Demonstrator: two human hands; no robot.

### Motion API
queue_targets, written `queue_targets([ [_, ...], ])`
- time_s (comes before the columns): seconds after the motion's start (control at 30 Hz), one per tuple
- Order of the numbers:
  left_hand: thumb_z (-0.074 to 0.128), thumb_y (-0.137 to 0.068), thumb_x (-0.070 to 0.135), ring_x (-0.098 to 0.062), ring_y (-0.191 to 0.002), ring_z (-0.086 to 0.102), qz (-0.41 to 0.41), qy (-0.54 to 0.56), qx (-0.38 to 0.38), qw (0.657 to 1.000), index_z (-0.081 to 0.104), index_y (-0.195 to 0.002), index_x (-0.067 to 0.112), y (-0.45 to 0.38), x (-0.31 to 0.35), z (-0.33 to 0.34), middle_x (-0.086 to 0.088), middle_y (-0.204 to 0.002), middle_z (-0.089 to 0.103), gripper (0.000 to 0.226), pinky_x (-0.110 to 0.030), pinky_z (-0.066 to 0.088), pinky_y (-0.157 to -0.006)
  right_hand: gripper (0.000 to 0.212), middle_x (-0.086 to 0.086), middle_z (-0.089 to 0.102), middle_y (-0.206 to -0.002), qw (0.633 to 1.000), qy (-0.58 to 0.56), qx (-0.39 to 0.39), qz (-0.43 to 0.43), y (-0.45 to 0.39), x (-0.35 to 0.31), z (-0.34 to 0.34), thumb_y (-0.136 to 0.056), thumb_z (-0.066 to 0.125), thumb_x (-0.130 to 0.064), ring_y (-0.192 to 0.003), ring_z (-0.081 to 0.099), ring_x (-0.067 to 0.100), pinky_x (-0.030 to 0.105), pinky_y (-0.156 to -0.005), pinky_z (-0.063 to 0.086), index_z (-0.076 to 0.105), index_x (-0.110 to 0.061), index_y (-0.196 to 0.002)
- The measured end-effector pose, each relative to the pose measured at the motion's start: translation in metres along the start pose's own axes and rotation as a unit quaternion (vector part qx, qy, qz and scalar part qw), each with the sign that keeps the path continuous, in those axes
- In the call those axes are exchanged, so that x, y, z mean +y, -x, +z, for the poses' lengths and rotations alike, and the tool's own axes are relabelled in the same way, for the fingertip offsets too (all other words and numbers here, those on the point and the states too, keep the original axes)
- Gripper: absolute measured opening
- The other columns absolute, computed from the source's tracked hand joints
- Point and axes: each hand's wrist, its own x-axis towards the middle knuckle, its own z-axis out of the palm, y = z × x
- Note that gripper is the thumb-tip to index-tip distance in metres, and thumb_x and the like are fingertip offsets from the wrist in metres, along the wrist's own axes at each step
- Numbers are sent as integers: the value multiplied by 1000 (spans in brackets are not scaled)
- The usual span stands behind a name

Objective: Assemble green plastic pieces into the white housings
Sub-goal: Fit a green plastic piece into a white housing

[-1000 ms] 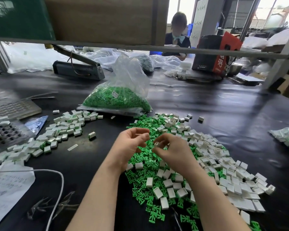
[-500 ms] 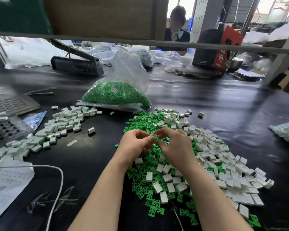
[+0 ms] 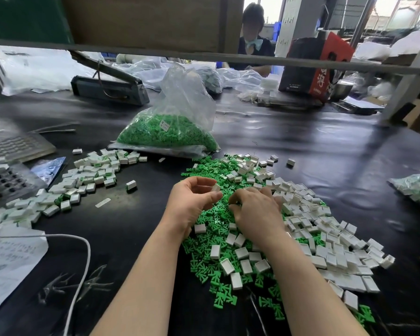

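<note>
My left hand (image 3: 193,202) pinches a small white housing (image 3: 215,187) between thumb and fingertips, just above the pile. My right hand (image 3: 255,209) lies palm down on the loose green pieces (image 3: 214,224), fingers curled into them; what they hold is hidden. Empty white housings (image 3: 325,238) are heaped to the right of and around both hands. A separate heap of housings with green showing (image 3: 87,180) lies to the left on the black table.
A clear bag of green pieces (image 3: 170,132) stands behind the pile. A tray with slots (image 3: 7,180) and a paper sheet (image 3: 7,260) with a white cable (image 3: 83,263) lie left. Another bag of white parts (image 3: 417,187) is at the right edge. A person sits across the table.
Both hands met together above the pile, then parted. My right hand dropped onto the green pieces while my left hand kept the white housing.
</note>
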Motion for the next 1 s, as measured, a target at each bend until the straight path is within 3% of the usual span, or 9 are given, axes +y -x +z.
queue_targets([
  [0.17,82,-72,2,-5,-63,67,-2,20,-4,1000,71,-89,11,1,2,0,-1,-78,72,23,-15,49,-56,41,-10,51,-137,999,12,-42,-20,2,-3,-1,-98,50,-39,-130,32,21,49,-109,31,46,-36,-139],
  [0.4,83,-72,5,-6,-67,67,9,14,-6,1000,73,-88,14,2,2,-1,-1,-85,73,20,-15,50,-60,11,-12,62,-113,999,-3,18,-33,3,-5,-3,-93,61,-36,-114,43,17,41,-95,32,63,-36,-103],
  [0.53,79,-79,10,-8,-71,66,7,24,-21,999,74,-95,11,1,1,-2,-1,-82,74,17,-18,53,-64,9,-10,65,-106,998,-24,36,-43,2,-3,0,-93,56,-30,-108,51,17,40,-98,38,63,-30,-99],
  [0.63,73,-85,16,-9,-69,66,4,38,-17,999,73,-97,8,0,1,-2,-2,-78,72,15,-18,53,-62,9,-8,67,-92,991,-113,58,-33,-1,-4,-1,-92,57,-23,-91,59,14,34,-88,46,65,-23,-97],
  [0.8,67,-90,17,-9,-67,67,1,34,-16,999,72,-96,9,-2,3,-1,-1,-76,72,11,-19,54,-61,10,2,71,-81,916,-397,54,28,-1,-6,-14,-89,62,-8,-77,67,21,31,-71,55,67,-16,-88],
  [0.9,65,-92,15,-10,-67,68,12,31,-23,999,69,-99,10,-1,3,1,-1,-75,72,10,-20,54,-61,19,6,74,-82,869,-490,49,52,2,-7,-18,-90,61,-5,-74,62,36,49,-70,53,70,-20,-96],
  [0.97,66,-92,13,-12,-67,69,17,37,-21,999,66,-101,9,0,3,2,-4,-76,72,10,-20,54,-60,23,8,74,-85,849,-523,40,61,2,-7,-19,-90,61,-3,-73,63,27,49,-72,52,73,-20,-100],
  [1.0,66,-91,12,-13,-67,70,17,40,-20,999,64,-100,8,0,3,1,-5,-77,72,10,-20,54,-60,24,8,74,-86,840,-539,35,61,2,-6,-19,-90,61,-2,-71,64,16,40,-68,52,74,-19,-101],
])
